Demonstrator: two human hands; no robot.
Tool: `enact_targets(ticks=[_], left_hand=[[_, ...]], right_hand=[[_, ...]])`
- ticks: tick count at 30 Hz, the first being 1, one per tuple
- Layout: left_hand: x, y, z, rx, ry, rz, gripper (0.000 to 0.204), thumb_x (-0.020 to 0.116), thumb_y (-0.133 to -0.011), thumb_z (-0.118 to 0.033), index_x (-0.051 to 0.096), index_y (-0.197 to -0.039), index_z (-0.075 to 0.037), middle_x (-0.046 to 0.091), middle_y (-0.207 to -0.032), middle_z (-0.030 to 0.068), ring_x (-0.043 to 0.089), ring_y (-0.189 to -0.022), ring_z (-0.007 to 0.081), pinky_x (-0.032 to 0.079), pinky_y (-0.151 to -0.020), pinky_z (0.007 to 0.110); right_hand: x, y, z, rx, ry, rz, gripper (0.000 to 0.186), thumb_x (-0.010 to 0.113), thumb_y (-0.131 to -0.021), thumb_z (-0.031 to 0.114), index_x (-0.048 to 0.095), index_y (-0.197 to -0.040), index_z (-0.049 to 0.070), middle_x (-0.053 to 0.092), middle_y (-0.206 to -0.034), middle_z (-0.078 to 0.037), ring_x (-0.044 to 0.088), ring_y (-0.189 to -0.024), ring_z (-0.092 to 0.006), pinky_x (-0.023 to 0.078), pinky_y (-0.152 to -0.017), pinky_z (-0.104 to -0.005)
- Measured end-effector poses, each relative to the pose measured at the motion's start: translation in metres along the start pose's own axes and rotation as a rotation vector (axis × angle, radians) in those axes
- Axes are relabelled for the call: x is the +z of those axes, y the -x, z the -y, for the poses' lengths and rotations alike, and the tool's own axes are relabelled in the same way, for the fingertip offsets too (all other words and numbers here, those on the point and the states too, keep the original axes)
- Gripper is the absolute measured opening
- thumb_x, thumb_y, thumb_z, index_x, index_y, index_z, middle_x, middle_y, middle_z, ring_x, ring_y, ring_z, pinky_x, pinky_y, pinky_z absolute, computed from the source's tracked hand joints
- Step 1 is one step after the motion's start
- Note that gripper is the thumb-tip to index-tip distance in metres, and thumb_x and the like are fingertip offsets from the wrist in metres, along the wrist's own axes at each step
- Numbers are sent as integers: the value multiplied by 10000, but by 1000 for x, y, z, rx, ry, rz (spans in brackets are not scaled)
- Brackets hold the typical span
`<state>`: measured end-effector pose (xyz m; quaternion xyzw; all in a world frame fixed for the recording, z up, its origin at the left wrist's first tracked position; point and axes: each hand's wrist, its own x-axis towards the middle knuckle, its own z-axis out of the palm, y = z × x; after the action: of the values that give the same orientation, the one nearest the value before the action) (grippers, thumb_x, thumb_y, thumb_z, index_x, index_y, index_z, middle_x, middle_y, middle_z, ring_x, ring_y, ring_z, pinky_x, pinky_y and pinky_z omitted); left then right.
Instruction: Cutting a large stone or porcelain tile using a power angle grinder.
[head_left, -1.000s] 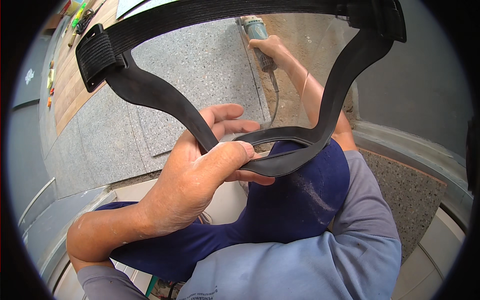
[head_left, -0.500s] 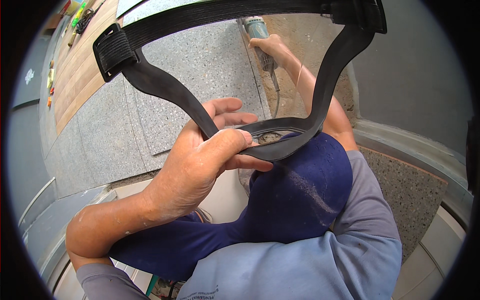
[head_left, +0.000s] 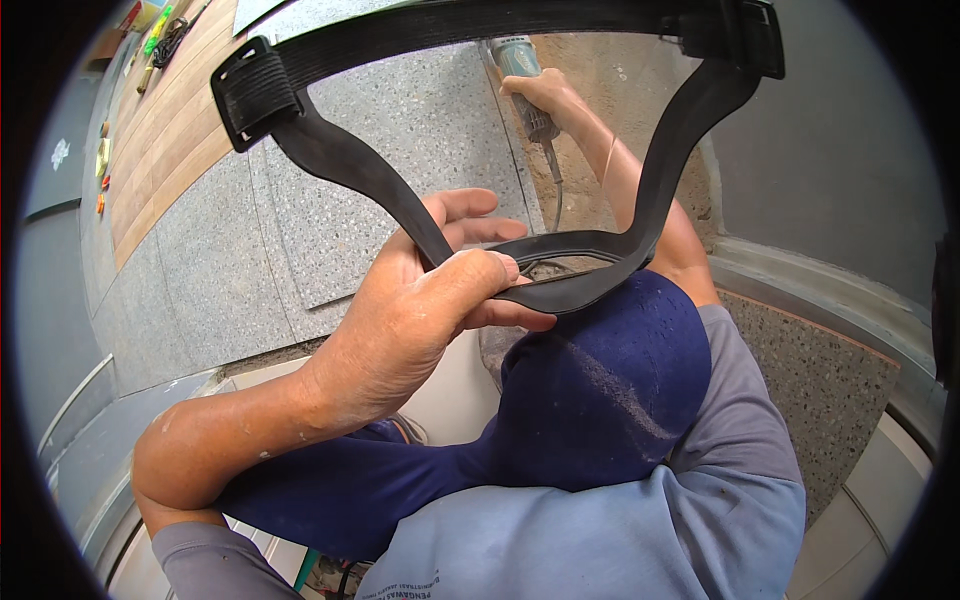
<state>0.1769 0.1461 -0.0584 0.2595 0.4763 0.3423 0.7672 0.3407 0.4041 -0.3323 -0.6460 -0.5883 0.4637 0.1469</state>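
Strap (head_left: 350, 165) in left fingers (head_left: 466, 278), grinder (head_left: 517, 60) in right (head_left: 524, 86)

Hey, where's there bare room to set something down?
Speckled slabs between the wood planks and left hand look bare. It's crowded where that hand, the black strap and knee overlap in view, and around the right hand, grinder and cord.

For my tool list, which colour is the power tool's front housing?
The front housing is teal, best seen in the head view.
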Motion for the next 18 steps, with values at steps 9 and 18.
enact_targets(ticks=[9, 18], left_hand=[[8, 13, -12, 36, -17, 26, 708, 549, -979, -208, 200, -1500, 119, 443, -1425, 296, 650, -1199, 346, 571, -1003, 482], [22, 39, -26, -16, 4, 17, 752, 575, -929, -132, 185, -1529, 99, 434, -1443, 298, 641, -1127, 246, 540, -1010, 412]], right_hand=[[-1, 4, 4, 68, -56, 21, 497, 804, -697, 364, 725, -942, -63, 702, -783, -144, 664, -598, -206, 494, -489, -381], [-2, 1, -2, 21, -76, 38, 490, 804, -701, 355, 726, -939, -67, 699, -772, -140, 660, -588, -203, 488, -484, -368]])
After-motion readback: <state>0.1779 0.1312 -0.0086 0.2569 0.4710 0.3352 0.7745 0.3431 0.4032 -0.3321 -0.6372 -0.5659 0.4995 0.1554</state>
